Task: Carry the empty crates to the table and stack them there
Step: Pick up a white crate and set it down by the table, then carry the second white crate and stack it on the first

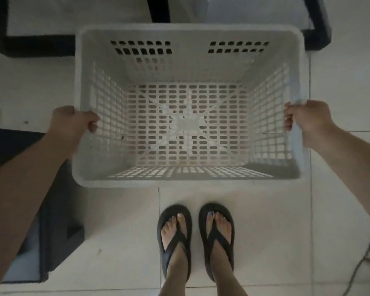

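Note:
A white perforated plastic crate (188, 58) fills the middle of the view, open side up and empty, held above the tiled floor in front of my feet. My left hand (73, 122) grips its left rim, fingers curled over the edge. On the opposite rim, my right hand (305, 120) is closed with the fingers hooked inside. No table top is in sight.
A dark frame with black legs (36, 44) stands on the floor beyond the crate, left and right. A dark box-like object (58, 221) sits at my lower left. A thin cable (363, 259) runs across the tiles at the lower right. My feet in black flip-flops (195, 242) stand on the tiles.

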